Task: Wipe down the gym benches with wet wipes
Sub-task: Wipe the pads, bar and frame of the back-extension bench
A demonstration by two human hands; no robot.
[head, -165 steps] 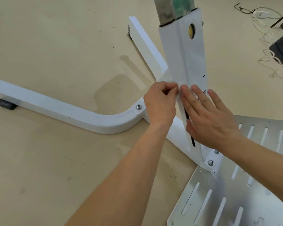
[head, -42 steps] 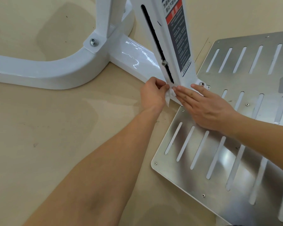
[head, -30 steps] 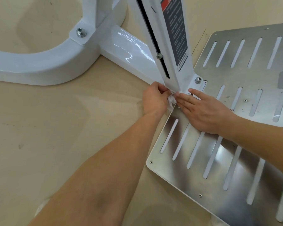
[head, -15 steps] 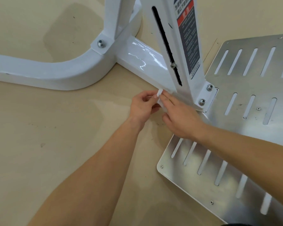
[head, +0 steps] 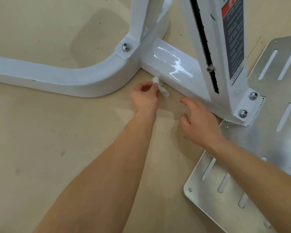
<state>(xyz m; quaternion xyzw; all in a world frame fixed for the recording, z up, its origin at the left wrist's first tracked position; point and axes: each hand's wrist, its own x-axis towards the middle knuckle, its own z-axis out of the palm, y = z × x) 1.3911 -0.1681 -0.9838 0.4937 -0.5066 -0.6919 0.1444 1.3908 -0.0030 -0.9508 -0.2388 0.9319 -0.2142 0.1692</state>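
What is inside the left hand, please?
A crumpled white wipe, pinched by the left hand; two ends stick out beside the white frame beam. The part within the grip is covered.

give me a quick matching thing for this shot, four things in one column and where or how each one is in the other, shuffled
Column one
1. wet wipe
2. right hand
3. slotted metal plate
4. warning label

Column two
A. stuck on the upright post
B. lying flat on the floor, at the right
C. pinched in the left hand, at the lower edge of the base beam
D. empty, fingers loose, beside the base beam

Pairs: 1-C, 2-D, 3-B, 4-A
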